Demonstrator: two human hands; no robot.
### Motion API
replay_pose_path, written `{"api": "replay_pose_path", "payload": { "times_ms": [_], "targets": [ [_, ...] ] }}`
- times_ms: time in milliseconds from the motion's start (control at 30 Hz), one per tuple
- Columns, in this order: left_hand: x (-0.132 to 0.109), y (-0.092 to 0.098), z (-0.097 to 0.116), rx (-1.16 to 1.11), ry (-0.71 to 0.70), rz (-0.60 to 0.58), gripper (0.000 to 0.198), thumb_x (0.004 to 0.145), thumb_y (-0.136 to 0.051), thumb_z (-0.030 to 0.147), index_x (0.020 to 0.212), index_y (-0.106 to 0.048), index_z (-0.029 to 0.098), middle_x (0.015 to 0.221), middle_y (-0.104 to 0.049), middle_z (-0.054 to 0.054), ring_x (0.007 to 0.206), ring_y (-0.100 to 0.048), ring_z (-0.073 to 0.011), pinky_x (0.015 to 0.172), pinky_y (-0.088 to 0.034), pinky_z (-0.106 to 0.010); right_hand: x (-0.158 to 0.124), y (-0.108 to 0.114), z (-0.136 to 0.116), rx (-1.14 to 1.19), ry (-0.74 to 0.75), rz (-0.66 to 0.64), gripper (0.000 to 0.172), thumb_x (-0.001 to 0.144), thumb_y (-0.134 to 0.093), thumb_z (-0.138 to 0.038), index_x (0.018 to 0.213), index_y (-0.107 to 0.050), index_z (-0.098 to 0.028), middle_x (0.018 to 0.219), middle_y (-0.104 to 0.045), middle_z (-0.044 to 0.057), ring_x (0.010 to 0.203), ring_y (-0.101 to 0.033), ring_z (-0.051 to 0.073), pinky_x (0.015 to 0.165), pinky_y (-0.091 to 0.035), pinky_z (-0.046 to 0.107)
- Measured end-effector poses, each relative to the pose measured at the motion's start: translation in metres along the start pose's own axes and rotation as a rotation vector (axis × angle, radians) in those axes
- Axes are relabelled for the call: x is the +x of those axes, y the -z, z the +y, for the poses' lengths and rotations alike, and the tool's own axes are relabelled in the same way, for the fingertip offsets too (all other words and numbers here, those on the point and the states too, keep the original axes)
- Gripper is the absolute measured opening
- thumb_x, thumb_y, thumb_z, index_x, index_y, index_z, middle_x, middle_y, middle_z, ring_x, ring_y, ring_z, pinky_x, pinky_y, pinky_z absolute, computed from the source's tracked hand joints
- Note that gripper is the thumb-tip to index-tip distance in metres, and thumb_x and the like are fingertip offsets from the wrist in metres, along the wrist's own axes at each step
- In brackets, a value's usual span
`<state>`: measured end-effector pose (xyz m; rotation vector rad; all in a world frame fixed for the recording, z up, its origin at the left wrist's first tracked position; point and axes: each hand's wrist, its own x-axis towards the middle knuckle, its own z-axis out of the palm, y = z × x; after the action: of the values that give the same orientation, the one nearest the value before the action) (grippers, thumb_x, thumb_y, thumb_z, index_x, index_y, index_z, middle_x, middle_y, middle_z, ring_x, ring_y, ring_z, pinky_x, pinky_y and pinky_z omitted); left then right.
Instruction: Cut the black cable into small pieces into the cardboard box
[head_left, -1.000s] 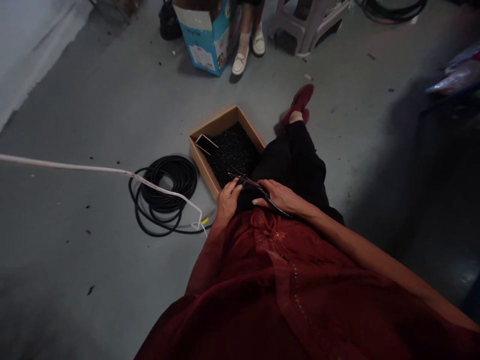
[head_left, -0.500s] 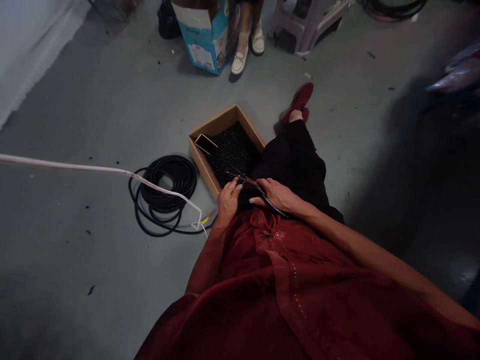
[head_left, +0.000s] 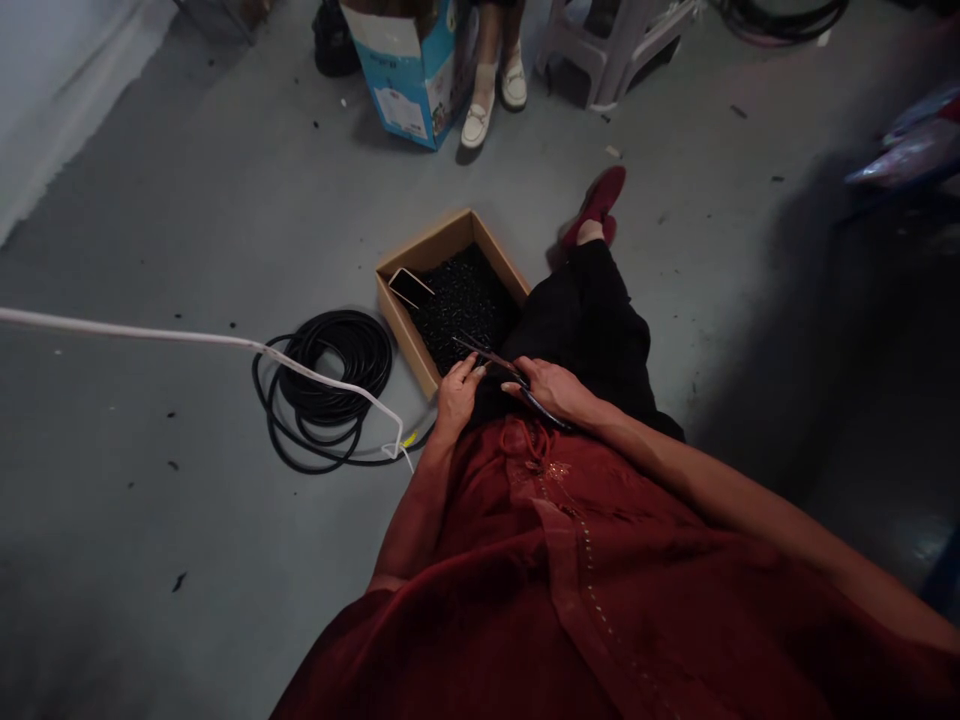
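Note:
My right hand is wrapped round the handles of dark scissors, whose blades point left over the near edge of the box. Close beside the blades, my left hand has its thumb and fingers pinched together. A black hose runs from a coil on the floor and passes under my left forearm toward that hand; the part within my fingers is mostly hidden. Below the blades, a cardboard box holds a heap of short black pieces.
A phone-like dark rectangular object lies in the box's left corner. A white cord crosses from the left, above the coil. Farther off are a blue carton, another person's white shoes and a plastic stool.
My right thumb has moved up toward the fingers, bringing the scissor handles closer together. The left hand stays almost in place, and the box and coil have not moved.

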<state>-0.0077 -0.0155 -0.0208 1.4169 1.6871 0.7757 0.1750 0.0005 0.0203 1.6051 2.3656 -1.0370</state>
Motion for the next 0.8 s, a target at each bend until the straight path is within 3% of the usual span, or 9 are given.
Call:
{"api": "replay_pose_path", "payload": {
  "times_ms": [467, 800],
  "targets": [
    [0.003, -0.013, -0.024, -0.072, 0.089, -0.026, 0.033, 0.08, -0.052, 0.026, 0.112, -0.06, 0.019, 0.117, -0.06, -0.005, 0.111, -0.053, -0.0191, 0.099, -0.037, -0.035, 0.006, -0.01, 0.006, -0.076, -0.062, -0.078, 0.053, 0.084, -0.026, -0.063, 0.107, -0.048, -0.02, 0.101, -0.062, 0.014, 0.088, -0.059, 0.026, 0.067, -0.041, 0.031],
    [0.004, -0.023, -0.043, -0.115, 0.122, -0.061, 0.037, 0.081, -0.052, 0.029, 0.116, -0.057, 0.017, 0.116, -0.061, -0.008, 0.105, -0.057, -0.0184, 0.092, -0.044, -0.033, 0.01, -0.015, 0.01, -0.135, -0.077, -0.106, 0.052, 0.084, -0.029, -0.061, 0.109, -0.048, -0.019, 0.094, -0.064, 0.015, 0.086, -0.061, 0.028, 0.066, -0.042, 0.033]
  ]
}}
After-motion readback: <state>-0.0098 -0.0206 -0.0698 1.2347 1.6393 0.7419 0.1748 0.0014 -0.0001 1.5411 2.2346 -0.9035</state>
